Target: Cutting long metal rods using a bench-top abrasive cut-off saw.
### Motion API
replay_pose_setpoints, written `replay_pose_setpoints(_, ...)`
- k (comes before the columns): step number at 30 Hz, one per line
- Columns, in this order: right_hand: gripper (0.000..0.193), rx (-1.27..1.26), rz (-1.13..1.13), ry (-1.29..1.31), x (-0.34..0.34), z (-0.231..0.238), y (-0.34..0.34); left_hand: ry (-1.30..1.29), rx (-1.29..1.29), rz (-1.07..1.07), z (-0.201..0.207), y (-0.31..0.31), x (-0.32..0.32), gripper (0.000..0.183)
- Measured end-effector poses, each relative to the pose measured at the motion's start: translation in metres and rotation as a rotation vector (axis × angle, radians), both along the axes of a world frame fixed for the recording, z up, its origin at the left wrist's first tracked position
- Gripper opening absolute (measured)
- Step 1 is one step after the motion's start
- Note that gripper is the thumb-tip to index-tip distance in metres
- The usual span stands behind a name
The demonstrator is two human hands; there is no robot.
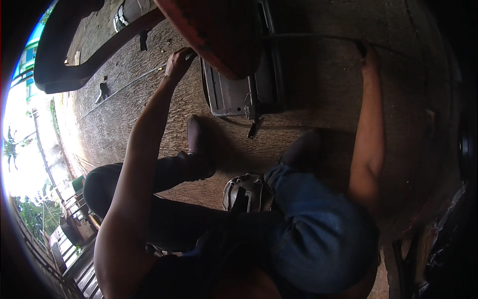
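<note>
My left hand (178, 64) is closed, fingers pinched, beside the lower left edge of a red, worn metal part (219, 37). A thin pale cable (127, 85) runs along the floor up to this hand, with a small yellowish piece near its end. At the right, my right hand (369, 59) closes round a long black cable (313, 36), which stretches leftward behind the red part. Whether both lengths are one cable is hidden. Under the red part lies a grey metal plate-like piece (224, 92), with a threaded rod and spring (251, 92) in front of it.
A dark curved frame (55, 65) hangs at the upper left. Small black bits (103, 91) lie on the rough brown floor (124, 107). Between my legs sits a grey metal casting (244, 192). A bottle-like container (132, 10) is at the back left. Daylight and railings show far left.
</note>
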State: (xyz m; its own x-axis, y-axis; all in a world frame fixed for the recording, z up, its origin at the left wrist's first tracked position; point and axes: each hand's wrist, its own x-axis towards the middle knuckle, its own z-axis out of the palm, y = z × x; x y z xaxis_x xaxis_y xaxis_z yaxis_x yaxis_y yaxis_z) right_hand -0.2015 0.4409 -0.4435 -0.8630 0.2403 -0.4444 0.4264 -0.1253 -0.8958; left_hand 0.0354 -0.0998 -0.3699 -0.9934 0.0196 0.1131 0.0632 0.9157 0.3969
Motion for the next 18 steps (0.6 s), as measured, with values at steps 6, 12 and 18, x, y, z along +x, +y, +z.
replay_pose_setpoints(6,0.053,0.124,-0.023,-0.04,-0.003,-0.01,0.008,-0.029,-0.141,0.068,-0.024,-0.011,0.0,0.013)
replay_pose_setpoints(12,0.043,-0.051,0.039,0.085,0.014,0.0,0.005,-0.024,-0.191,0.091,-0.048,-0.023,0.004,0.016)
replay_pose_setpoints(18,0.036,-0.564,0.128,0.139,0.033,-0.008,-0.033,-0.072,-0.21,0.088,-0.03,-0.008,0.007,0.019)
